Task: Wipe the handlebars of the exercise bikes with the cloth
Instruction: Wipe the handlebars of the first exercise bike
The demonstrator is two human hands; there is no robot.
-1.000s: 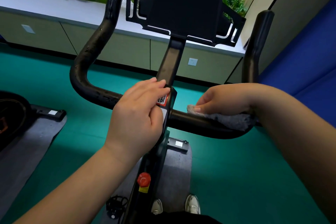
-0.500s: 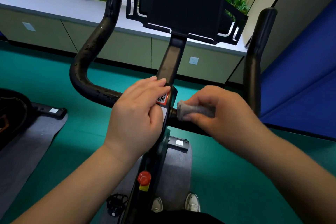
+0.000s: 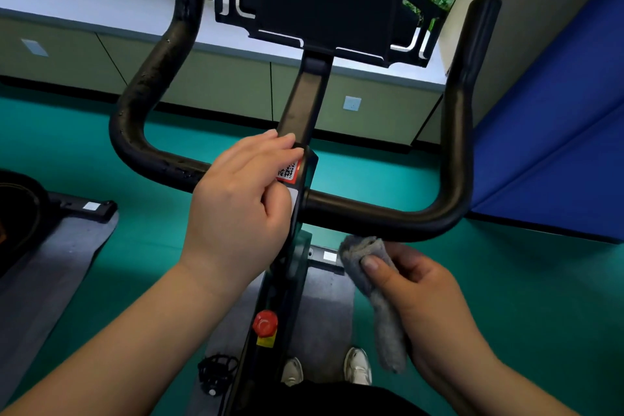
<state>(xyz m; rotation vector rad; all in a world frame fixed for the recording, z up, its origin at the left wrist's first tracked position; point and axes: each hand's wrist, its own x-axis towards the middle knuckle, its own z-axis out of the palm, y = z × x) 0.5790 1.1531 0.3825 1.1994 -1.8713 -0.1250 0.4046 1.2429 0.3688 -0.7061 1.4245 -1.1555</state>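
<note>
Right hand [image 3: 429, 300] pinches the grey cloth [image 3: 374, 294] between thumb and fingers, just below the right side of the handlebar [image 3: 388, 216]. Left hand [image 3: 239, 209] is closed around the handlebar's centre, beside the stem [image 3: 304, 105].

right handlebar [image 3: 388, 216] bare and reachable, left hand [image 3: 239, 209] blocking centre stem [image 3: 304, 111], left bar open

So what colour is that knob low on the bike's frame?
Red knob above a yellow label, seen in the head view.
</note>
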